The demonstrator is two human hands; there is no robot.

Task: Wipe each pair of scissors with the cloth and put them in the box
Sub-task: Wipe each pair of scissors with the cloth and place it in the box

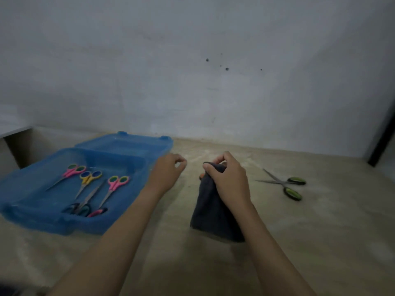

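Observation:
A blue plastic box (32,212) lies open at the left, its lid folded back. Inside lie several scissors: a pink pair (71,170), a yellow-and-blue pair (89,177), another pink pair (116,182) and dark-handled ones (84,207). My right hand (228,178) grips a dark grey cloth (211,214) that hangs down to the table; a small orange bit (201,176) peeks out at the cloth's left edge. My left hand (167,171) hovers between box and cloth, fingers curled, holding nothing. A green-handled pair of scissors (287,184) lies open on the table at the right.
The beige table (320,242) meets a pale wall behind. A dark vertical edge (382,135) stands at the far right. A low ledge (15,133) sits at the far left behind the box.

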